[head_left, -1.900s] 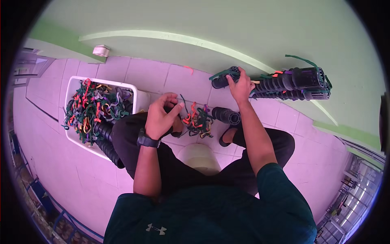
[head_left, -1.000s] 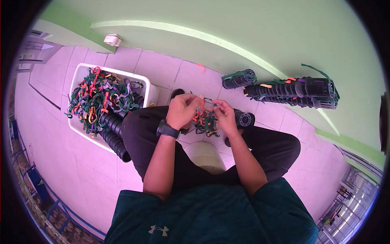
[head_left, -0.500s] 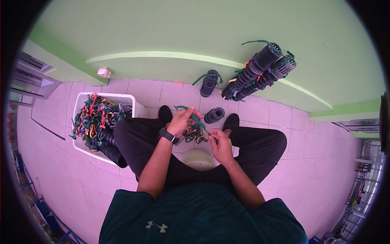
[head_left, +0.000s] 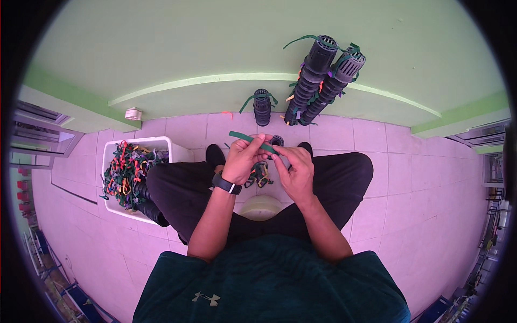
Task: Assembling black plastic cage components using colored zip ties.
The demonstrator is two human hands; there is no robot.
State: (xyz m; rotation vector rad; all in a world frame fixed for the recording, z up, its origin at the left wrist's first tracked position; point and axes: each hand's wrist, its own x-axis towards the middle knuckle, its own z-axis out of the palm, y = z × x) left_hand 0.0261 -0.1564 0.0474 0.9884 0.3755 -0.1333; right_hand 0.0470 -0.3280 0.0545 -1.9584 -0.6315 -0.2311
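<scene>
While my left grip [head_left: 241,161] pinches 1 green strip [head_left: 240,136], my right grip [head_left: 298,175] pinches it too, to the right of the white tub [head_left: 182,154]; 2 tall black stacks [head_left: 307,86] are farther right of it.

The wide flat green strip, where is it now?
In the head view, the green strip is near the middle, held between the left hand and right hand, just above the colourful strip pile in the picture.
</scene>
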